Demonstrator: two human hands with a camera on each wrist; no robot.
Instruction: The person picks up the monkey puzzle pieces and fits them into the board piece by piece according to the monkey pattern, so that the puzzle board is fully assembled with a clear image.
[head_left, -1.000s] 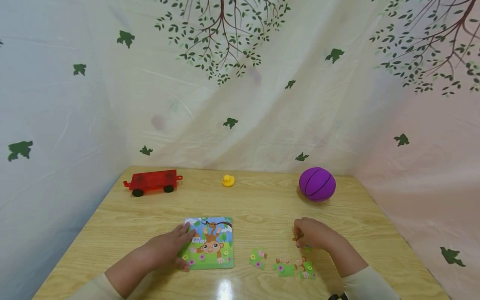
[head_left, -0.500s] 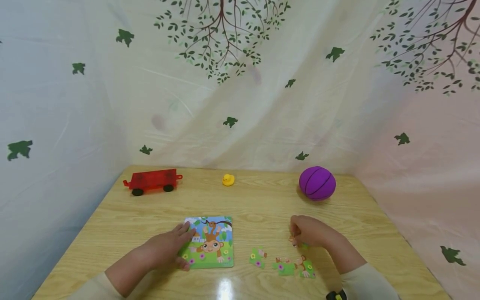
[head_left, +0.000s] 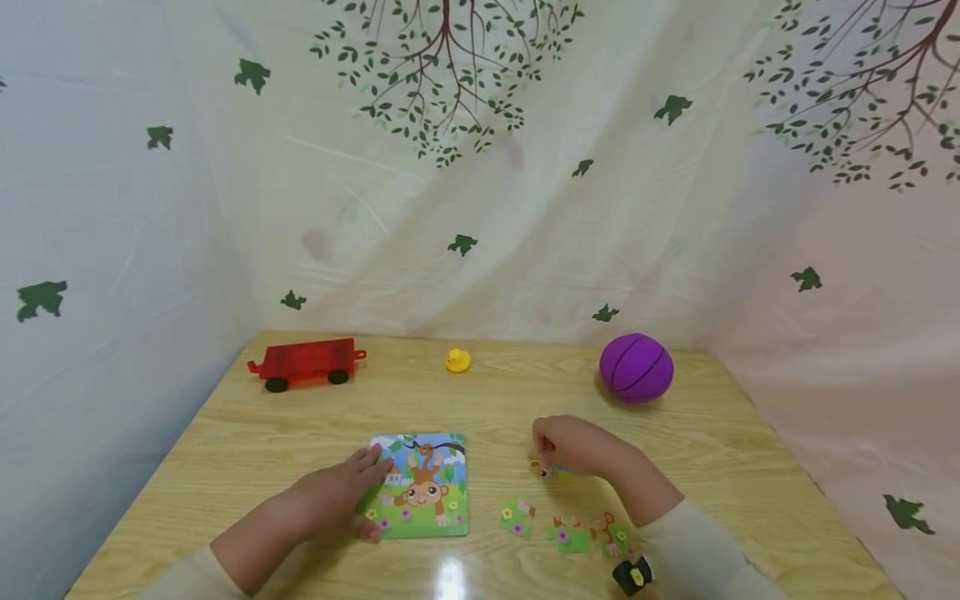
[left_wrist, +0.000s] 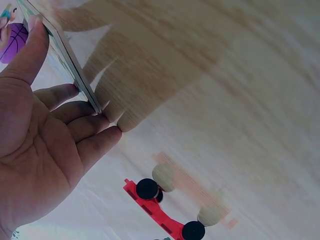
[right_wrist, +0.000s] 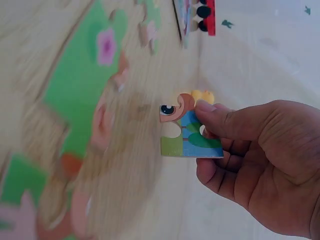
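Puzzle piece (right_wrist: 192, 132) pinched in R hand (head_left: 577, 446); L hand (head_left: 333, 500) on picture board (head_left: 423, 492)

R fingers (right_wrist: 207, 172) grasp the piece, thumb on the printed face, others behind; it's off to the R of the board, apparently just above the bench (head_left: 517, 417), beyond the loose pieces. Hold is at the blue side only, prob. so most of the print stays uncovered & the eye part is readable. L fingers are extended, not clenched, resting over the board's L side w/ thumb at the near L corner; prob. steadying it.

Loose pieces (head_left: 517, 516) lie print up in a rough row, near side, R of the board, prob. set there for easy view & reach from the R. Red wagon (head_left: 309, 362), yellow duck (head_left: 457, 361) & purple ball (head_left: 636, 368) sit at the bench's far edge, prob. parked out of the way.

Orientation: eye part of the held piece points to the person's L, twd the board; straight edge prob. faces R, blue side twd the palm, green side away from it. Looks like the same way round as the board's monkey. Outline is approx. square, so no clear long axis; exact tilt can't tell.
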